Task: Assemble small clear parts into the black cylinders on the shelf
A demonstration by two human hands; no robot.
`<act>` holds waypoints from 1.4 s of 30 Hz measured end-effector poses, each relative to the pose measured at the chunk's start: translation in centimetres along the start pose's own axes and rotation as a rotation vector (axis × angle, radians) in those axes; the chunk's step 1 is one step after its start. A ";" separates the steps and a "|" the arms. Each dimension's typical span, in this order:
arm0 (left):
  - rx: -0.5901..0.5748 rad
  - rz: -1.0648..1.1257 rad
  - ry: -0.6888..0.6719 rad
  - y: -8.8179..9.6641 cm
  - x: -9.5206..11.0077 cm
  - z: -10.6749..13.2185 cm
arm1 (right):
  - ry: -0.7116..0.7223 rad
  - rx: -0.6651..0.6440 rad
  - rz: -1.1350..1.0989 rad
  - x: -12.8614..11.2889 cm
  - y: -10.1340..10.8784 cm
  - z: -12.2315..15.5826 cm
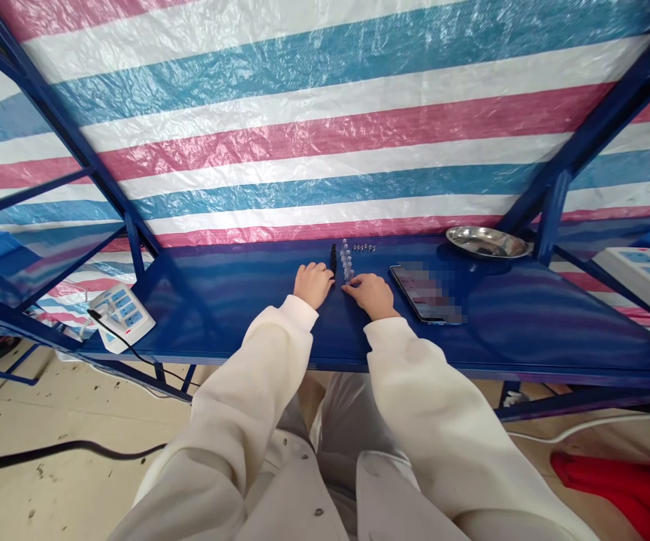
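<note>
On the blue table stands a short row of small black parts. Beside it runs a double row of small clear plastic pieces. My left hand lies palm down with bent fingers, its tips at the near end of the black row. Whatever those fingers hold is too small to make out. My right hand pinches at the near end of the clear pieces, thumb and forefinger together on a small one. Farther back, to the right of the clear pieces, sits a row of tiny shiny metal parts.
A phone lies right of my right hand. At the back right is a round metal dish. A white power strip with a black cord rests on the table's left end. Blue frame posts and striped sheeting bound the table.
</note>
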State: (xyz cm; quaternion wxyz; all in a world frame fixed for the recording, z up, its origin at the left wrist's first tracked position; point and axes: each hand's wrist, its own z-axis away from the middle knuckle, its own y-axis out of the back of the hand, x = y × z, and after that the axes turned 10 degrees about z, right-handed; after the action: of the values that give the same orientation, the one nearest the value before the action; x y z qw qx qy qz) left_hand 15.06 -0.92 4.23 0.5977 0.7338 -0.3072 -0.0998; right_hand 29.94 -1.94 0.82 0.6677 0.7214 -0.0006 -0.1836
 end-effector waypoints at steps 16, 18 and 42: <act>0.457 0.706 0.266 -0.2 -7.3 1.7 | 0.192 -0.061 0.161 -3.7 1.0 1.8; 0.540 0.785 0.320 -0.2 -8.0 2.0 | 0.236 -0.055 0.190 -5.0 1.6 2.0; 0.559 0.841 0.357 -0.5 -8.2 2.4 | 0.481 -0.022 0.176 -6.7 -0.3 1.7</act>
State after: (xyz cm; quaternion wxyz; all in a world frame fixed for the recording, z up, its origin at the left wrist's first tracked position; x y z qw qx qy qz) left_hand 7.50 1.85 1.30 0.4110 0.6840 -0.4832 0.3602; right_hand 23.10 -1.89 2.20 0.6698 0.7343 0.0976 0.0523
